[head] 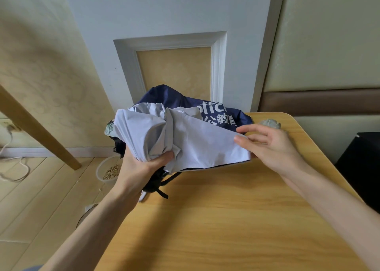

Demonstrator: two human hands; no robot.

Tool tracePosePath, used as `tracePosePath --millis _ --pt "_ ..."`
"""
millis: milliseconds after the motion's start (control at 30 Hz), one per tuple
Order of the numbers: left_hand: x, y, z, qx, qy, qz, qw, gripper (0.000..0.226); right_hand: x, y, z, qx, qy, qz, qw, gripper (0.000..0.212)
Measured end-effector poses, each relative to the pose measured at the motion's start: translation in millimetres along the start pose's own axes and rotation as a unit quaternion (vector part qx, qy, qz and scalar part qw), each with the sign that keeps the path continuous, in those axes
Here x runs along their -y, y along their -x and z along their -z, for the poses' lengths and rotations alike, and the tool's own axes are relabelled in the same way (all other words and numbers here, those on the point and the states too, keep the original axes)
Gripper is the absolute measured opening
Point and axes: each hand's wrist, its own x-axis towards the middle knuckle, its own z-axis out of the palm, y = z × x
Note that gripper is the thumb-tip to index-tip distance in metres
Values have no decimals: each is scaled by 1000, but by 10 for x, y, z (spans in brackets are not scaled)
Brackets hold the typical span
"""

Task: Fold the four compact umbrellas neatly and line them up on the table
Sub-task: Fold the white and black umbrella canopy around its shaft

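Yellow-beige wallpaper and a white panelled pilaster behind; light wooden table [236, 219] fills the near right.

- Pale grey fabric compact umbrella [195, 139] is held just above the table's far left corner, part of it past the left edge.
- Left hand [141, 166] is clenched round the bunched canopy near its lower end.
- Right hand [271, 145] holds one loose panel stretched out flat to the right, its edge apparently pinched between thumb and fingertips, the fingers nearly straight.
- Black handle with strap [156, 186] hangs below the left fist.
- Navy blue umbrella with white lettering [170, 98] lies heaped directly behind, touching the grey one.

Heading: I read the long axis as running near to far and tilted upward, handle end toward me and down. The tip end is buried in cloth, so I cannot confirm it.

Risks as I judge them:
- The light pinch could let the panel slip and lose the pleat.
- The fist is crushing fabric, so the folds may wrap unevenly.
- The grip sits over the table edge, so a dropped umbrella would land on the floor beside the white bowl of grain [102, 174].
- The strap could snag, or the navy heap could be dragged along.
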Motion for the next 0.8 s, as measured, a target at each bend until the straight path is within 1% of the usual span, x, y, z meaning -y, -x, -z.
tracePosePath --millis 67,200,267,400,467,567,667,733,767,800 --pt "-8 -5 2 -7 -7 0 1000 77 -7 2 27 18 -1 23 1000 17" --pt "-17 -26 60 -9 -23 6 1000 78 38 -9 105 85 18 56 995 19" --pt "-44 -24 74 -6 -28 4 1000 79 67 -8 124 100 14 60 993 18" --pt "-74 -20 72 -4 -19 -8 1000 79 83 -19 143 100 35 96 990 15" --pt "-63 -20 72 -4 -16 -9 1000 81 92 -22 137 92 30 108 989 18" --pt "-41 -25 83 1 -19 -14 1000 81 111 -20 141 111 48 103 987 22" --pt "-49 -32 100 5 -11 -17 1000 84 91 -13 175 148 88 98 980 16" --pt "-64 -29 101 8 -9 -20 1000 85 74 -16 183 141 101 99 980 25" --pt "-71 -22 95 10 -8 -21 1000 85 74 -16 181 131 101 98 981 25" --pt "-75 -16 90 9 -7 -19 1000 84 79 -18 174 122 98 94 983 21"
